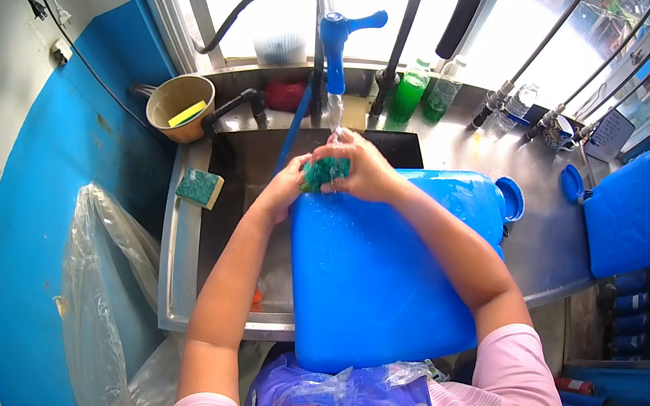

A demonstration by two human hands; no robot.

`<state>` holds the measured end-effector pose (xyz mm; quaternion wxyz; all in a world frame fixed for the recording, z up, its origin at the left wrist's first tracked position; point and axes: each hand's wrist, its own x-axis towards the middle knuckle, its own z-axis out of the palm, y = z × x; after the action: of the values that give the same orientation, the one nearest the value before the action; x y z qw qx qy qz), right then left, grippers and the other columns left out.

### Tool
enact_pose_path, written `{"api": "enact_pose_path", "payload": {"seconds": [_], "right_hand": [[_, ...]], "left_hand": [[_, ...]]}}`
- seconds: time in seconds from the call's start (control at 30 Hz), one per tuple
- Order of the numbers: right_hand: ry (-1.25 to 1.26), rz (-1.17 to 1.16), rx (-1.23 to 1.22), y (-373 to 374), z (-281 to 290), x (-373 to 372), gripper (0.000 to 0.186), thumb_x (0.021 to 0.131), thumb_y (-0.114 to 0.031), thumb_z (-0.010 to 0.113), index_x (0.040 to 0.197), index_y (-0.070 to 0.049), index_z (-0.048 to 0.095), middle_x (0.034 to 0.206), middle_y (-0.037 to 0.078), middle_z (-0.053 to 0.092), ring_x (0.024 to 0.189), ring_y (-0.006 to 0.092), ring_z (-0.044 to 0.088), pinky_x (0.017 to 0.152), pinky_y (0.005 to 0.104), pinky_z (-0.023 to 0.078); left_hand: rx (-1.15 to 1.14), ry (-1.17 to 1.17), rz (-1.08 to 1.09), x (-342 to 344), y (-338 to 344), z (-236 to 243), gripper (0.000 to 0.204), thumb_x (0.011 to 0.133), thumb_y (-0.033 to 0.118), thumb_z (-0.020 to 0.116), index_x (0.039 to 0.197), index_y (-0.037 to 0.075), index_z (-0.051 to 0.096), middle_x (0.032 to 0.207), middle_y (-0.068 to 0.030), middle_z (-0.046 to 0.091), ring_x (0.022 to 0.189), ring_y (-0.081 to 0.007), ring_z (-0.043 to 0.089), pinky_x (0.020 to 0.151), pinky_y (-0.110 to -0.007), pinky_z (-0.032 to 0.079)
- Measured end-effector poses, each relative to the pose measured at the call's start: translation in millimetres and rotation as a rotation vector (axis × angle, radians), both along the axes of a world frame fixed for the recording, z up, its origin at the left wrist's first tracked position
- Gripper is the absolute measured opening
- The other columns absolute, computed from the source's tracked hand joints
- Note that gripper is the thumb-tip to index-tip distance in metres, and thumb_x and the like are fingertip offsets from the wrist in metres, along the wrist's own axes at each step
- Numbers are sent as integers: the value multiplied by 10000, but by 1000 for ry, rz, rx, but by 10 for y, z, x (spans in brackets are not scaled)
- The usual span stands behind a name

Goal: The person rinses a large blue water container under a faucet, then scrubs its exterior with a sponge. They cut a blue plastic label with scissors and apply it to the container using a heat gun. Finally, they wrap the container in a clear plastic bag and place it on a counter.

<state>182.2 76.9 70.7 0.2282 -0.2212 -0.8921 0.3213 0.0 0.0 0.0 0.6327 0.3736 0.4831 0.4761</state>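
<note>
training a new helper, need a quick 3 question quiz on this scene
1. True or false: water is running from the tap.
2. What are the left hand and right hand holding?
A) a bottle
B) a green scrubber
C) a knife
3. What lies in the mug?

Key: 1. True. 2. B. 3. A yellow sponge.

wet green scrubber (pixel 327 172) — crumpled — near a blue jug (pixel 374 281) lying on its side
</note>
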Motion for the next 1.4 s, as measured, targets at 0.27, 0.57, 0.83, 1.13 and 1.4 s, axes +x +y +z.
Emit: {"api": "enact_pose_path", "payload": {"seconds": [0.27,0.57,0.83,1.13,1.4], "right_hand": [[34,-21,62,-20,57,63,476,593,-110,849,1049,-144,718,1021,94,571,1050,293,573,937,397,457],[-70,-264,329,104,89,65,481,578,-164,871,1030,-115,713,1070,115,573,1044,313,553,907,427,456],[-241,-283,279,166,-16,18,683,616,-233,871,1242,-177,604,1138,158,502,1131,366,480,952,467,431],[-85,-525,195,522,358,1557,413,849,-260,663,1248,-167,611,1316,210,490,1208,362,508,976,415,441],[-134,-994,-1062,-992,-700,3597,420,898,-345,661,1108,17,626,938,98,694,761,192,668,681,324,546]], "left_hand": [[-78,-111,26,104,-133,103,515,982,320,539,1395,33,427,1225,-114,604,1051,-171,611,901,-305,500],[-32,-125,28,70,-97,95,444,965,243,567,1344,34,468,1098,-89,646,955,-138,633,839,-284,518],[-15,125,24,63,-37,84,336,1010,284,478,1131,21,650,997,-83,689,853,-135,641,784,-277,508],[-3,1164,-262,381,381,437,467,751,448,741,924,14,734,917,-176,705,906,-272,675,842,-375,512],[169,872,-208,387,461,722,251,731,246,720,872,40,745,817,-128,712,786,-212,684,734,-338,528]]}}
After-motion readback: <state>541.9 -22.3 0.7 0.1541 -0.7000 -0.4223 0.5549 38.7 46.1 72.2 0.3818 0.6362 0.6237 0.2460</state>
